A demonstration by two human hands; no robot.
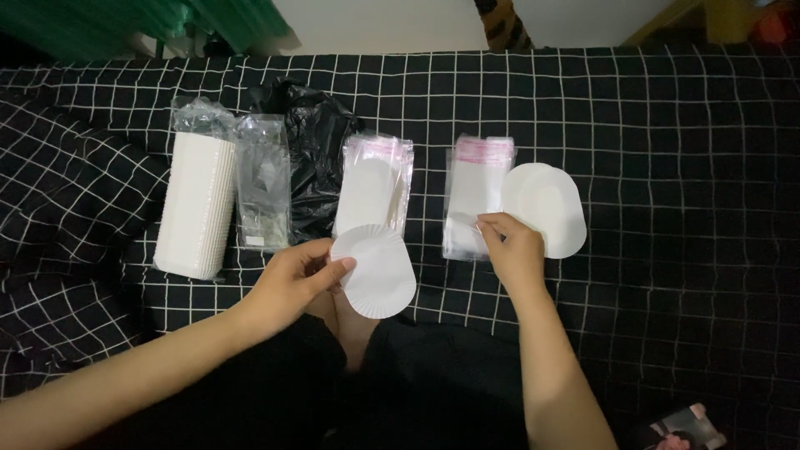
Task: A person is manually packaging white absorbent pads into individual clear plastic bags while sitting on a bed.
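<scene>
My left hand point(298, 279) holds a white oval paper tray point(377, 271) by its left rim, a little above the black checked bedspread point(667, 167). My right hand point(510, 246) pinches the lower edge of a stack of clear plastic sleeves with a pink strip on top point(473, 200). Just to the right of that hand lie two overlapping white oval trays point(550, 208). Between my hands sits another stack of clear sleeves with a white oval tray inside point(373, 187).
At the left a tall sleeve of stacked white paper trays in clear wrap point(198, 200) lies beside a small clear bag point(263, 196). A crumpled black plastic bag point(312, 137) lies behind them. A photo card point(687, 429) shows at the bottom right.
</scene>
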